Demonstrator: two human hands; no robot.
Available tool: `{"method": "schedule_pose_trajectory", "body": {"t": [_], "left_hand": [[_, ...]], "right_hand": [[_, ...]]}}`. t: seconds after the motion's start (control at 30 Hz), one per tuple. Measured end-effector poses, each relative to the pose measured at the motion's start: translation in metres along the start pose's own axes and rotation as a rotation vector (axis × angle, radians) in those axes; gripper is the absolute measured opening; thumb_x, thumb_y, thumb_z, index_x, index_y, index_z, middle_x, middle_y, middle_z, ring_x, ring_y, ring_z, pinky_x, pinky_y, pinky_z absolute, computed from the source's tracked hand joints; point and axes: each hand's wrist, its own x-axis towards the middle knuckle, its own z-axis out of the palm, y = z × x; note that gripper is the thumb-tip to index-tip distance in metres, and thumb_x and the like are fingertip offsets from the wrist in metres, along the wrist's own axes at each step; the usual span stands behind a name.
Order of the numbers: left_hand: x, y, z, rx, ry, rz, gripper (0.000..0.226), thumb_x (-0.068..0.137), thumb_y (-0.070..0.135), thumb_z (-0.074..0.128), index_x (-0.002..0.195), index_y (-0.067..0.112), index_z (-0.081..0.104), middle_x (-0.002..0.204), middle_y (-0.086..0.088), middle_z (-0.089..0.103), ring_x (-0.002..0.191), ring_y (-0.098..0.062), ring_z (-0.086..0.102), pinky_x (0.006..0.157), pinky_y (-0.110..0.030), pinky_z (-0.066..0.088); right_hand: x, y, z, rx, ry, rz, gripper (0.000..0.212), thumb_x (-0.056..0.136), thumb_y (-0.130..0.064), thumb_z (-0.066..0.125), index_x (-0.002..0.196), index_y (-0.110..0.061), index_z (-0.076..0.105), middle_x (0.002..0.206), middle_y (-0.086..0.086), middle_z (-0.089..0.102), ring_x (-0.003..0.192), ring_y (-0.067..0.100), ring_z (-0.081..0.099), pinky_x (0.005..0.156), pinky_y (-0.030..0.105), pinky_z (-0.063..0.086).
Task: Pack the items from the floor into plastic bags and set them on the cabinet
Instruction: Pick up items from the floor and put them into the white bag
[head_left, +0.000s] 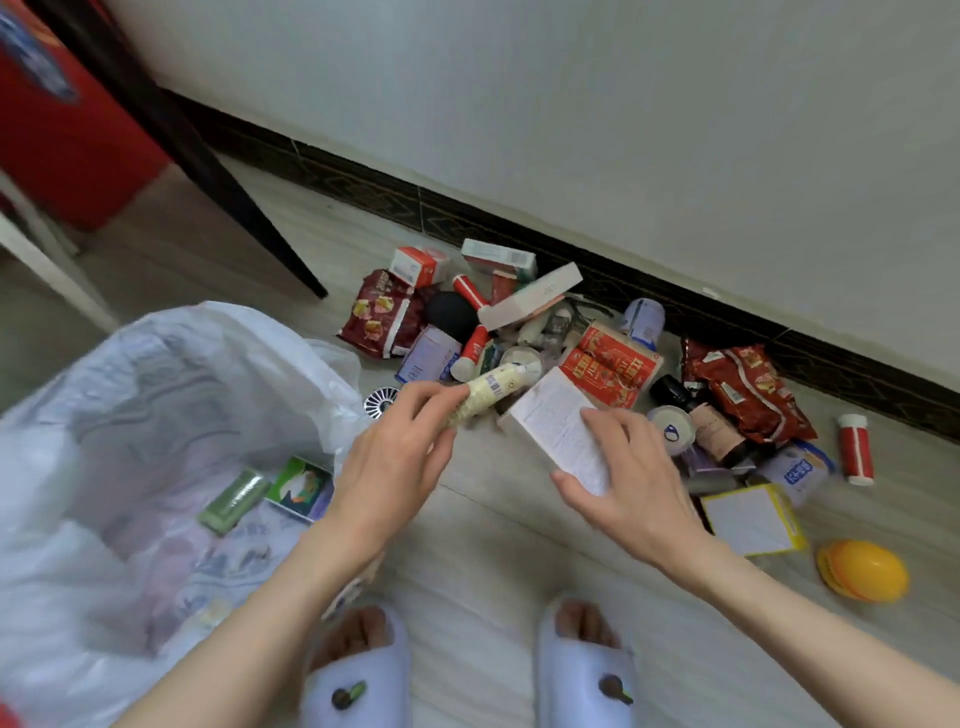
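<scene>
Left hand (400, 447) grips cream tube (488, 396), right hand (631, 478) holds white box (558, 431); plastic bag (156, 395) beside left grip part-filled, floor pile (545, 332) beyond both mostly unpacked.

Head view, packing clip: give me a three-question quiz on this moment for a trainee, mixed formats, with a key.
1. True or false: the left hand holds a cream tube.
2. Multiple choice: what does the right hand grip? A) a white box B) a red snack bag C) a yellow container
3. Fill in: the green bar already lies inside the white plastic ____.

Key
1. True; its fingers pinch the tube above the pile.
2. A; the red snack bag and the yellow container lie untouched on the floor.
3. bag
</scene>
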Motion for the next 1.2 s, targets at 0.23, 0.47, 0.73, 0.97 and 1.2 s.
{"method": "schedule_pose_trajectory", "body": {"t": [0.23, 0.47, 0.73, 0.97, 1.2], "left_hand": [[-0.089, -0.066, -0.08, 0.137, 0.163, -0.435, 0.036, 0.086, 0.024, 0.049, 0.122, 0.017, 0.053, 0.11, -0.004, 0.055, 0.075, -0.028, 0.062, 0.054, -0.039, 0.052], [-0.147, -0.13, -0.067, 0.176, 0.002, -0.888, 0.035, 0.088, 0.013, 0.053, 0.123, 0.011, 0.051, 0.119, -0.018, 0.051, 0.099, -0.038, 0.055, 0.075, -0.045, 0.047], [-0.132, -0.171, -0.012, 0.205, -0.077, -1.042, 0.036, 0.091, 0.011, 0.046, 0.126, 0.013, 0.044, 0.121, -0.017, 0.046, 0.099, -0.038, 0.054, 0.076, -0.044, 0.043], [-0.143, -0.199, 0.018, 0.267, -0.182, -0.916, 0.054, 0.091, 0.008, 0.043, 0.142, 0.007, 0.024, 0.147, -0.018, 0.03, 0.136, -0.029, 0.028, 0.11, -0.037, 0.024], [-0.158, -0.17, 0.001, 0.22, -0.39, -0.828, 0.058, 0.098, 0.026, 0.028, 0.147, 0.013, -0.001, 0.155, -0.008, -0.011, 0.143, -0.023, -0.011, 0.115, -0.04, 0.0]], "right_hand": [[0.032, -0.129, -0.01, -0.053, -0.134, -0.361, 0.083, 0.067, -0.074, 0.033, 0.129, -0.021, 0.038, 0.121, 0.003, 0.042, 0.107, 0.018, 0.038, 0.092, 0.031, 0.039], [0.038, -0.23, 0.062, 0.002, -0.363, -0.394, 0.064, 0.076, -0.067, 0.046, 0.122, -0.022, 0.039, 0.115, 0.007, 0.042, 0.107, 0.024, 0.04, 0.086, 0.035, 0.039], [0.057, -0.229, 0.199, -0.291, -0.274, -0.132, 0.065, 0.048, -0.064, 0.072, 0.084, -0.01, 0.063, 0.077, 0.013, 0.062, 0.061, 0.027, 0.06, 0.049, 0.032, 0.047], [0.056, -0.214, 0.231, -0.224, -0.342, -0.149, 0.07, 0.08, -0.053, 0.056, 0.125, -0.001, 0.044, 0.125, 0.028, 0.045, 0.112, 0.042, 0.049, 0.081, 0.047, 0.045], [0.034, -0.209, 0.207, -0.237, -0.42, -0.387, 0.057, 0.068, -0.042, 0.071, 0.11, -0.005, 0.059, 0.112, 0.019, 0.062, 0.096, 0.033, 0.063, 0.08, 0.037, 0.053]]}}
